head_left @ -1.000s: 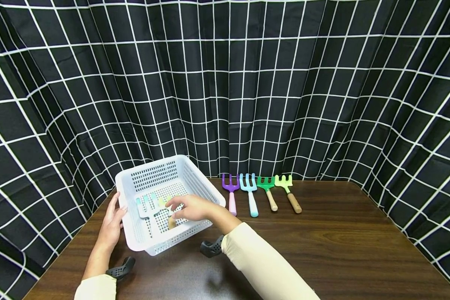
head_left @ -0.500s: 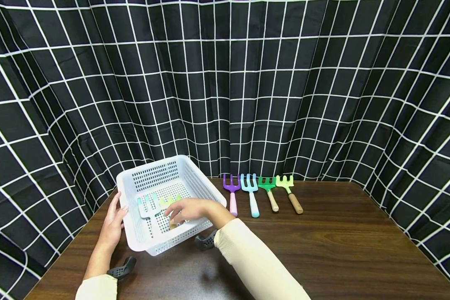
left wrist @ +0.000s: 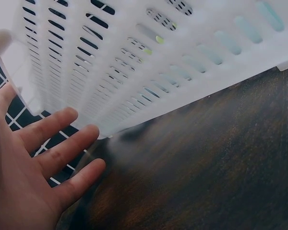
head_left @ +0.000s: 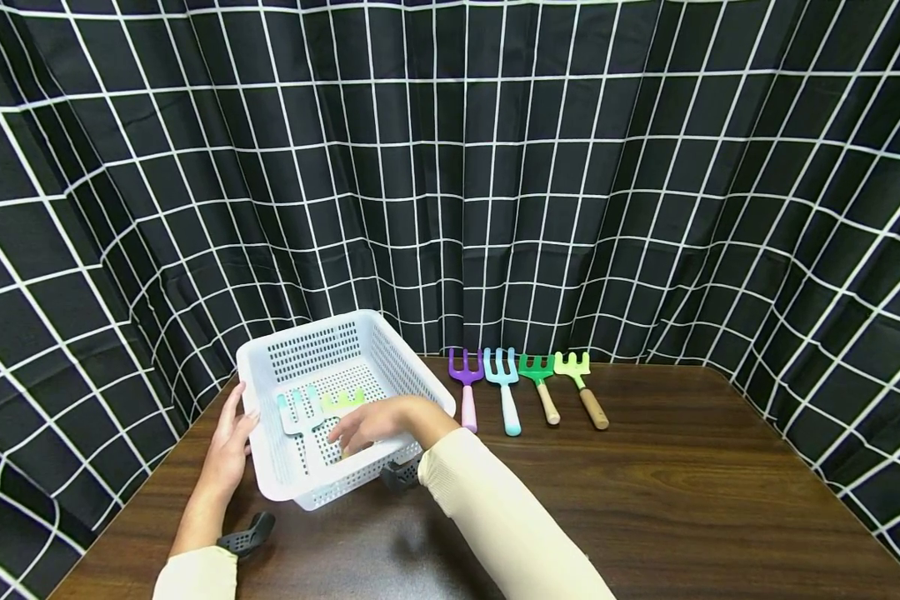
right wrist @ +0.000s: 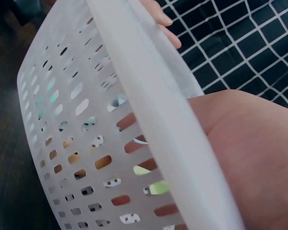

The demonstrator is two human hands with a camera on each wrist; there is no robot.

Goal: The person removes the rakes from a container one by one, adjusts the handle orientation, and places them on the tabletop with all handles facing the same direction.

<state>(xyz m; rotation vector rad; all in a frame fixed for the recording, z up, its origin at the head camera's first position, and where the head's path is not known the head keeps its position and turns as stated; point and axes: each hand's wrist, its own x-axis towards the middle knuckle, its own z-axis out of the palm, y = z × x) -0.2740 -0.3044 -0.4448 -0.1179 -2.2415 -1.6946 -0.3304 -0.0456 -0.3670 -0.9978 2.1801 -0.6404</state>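
Note:
My left hand (head_left: 228,446) holds the white slotted basket (head_left: 272,467) at its left rim, thumb at the edge. In the left wrist view three fingers (left wrist: 67,143) extend straight outside the wall. Reaching over the near rim, my right hand (head_left: 375,422) has its fingers down inside, around the handle of a yellow-green hand fork (head_left: 342,400). The handle is almost covered; the wall hides the fingertips, so a grip cannot be confirmed. Through the slots, the right wrist view shows bits of fingers and wooden handle (right wrist: 103,162). A pale-blue hand fork (head_left: 303,421) lies left of it.
On the brown table (head_left: 682,467), right of the basket, lie a purple hand fork (head_left: 467,375), a light-blue one (head_left: 502,379), a green one (head_left: 538,372) and a yellow-green one (head_left: 573,368), side by side. A black gridded curtain (head_left: 450,167) hangs behind.
My right hand has sunk lower into the basket, covering more of the wooden handle and uncovering the yellow-green fork head. My left hand and the basket stay almost as they were.

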